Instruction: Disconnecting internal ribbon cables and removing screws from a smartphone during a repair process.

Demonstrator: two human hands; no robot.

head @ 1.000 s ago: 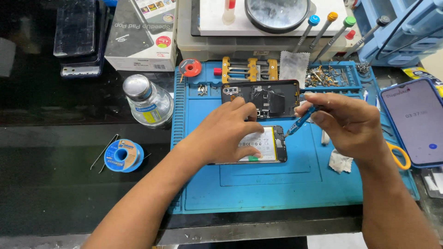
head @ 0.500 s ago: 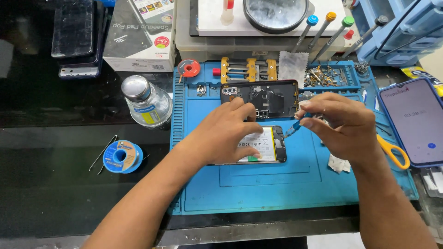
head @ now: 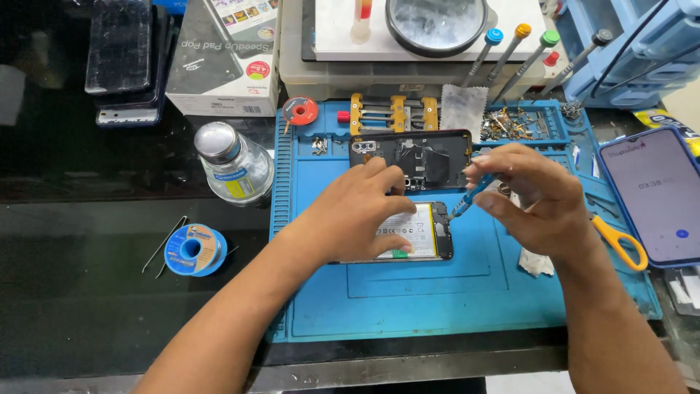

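So the opened phone [head: 415, 232] is lying flat in the middle of the blue work mat [head: 408, 306], back off and battery showing, and the left hand [head: 357, 219] is spread over its left part with the fingers apart, pressing it down to the mat. The right hand [head: 532, 193] sits just to the right of it, fingers pinched together on a small blue-handled screwdriver [head: 467, 203] whose tip points at the phone's top right corner. Just beyond the phone lies the black back cover [head: 430, 155], touching the left fingertips. Farther out are a row of screwdrivers [head: 510, 51] stuck in a stand, a glass bottle [head: 233, 168] on the dark surface to the left, a blue solder spool [head: 193, 249] nearer, and yellow-handled scissors [head: 620, 244] plus another phone [head: 656, 193] with a lit screen on the right.
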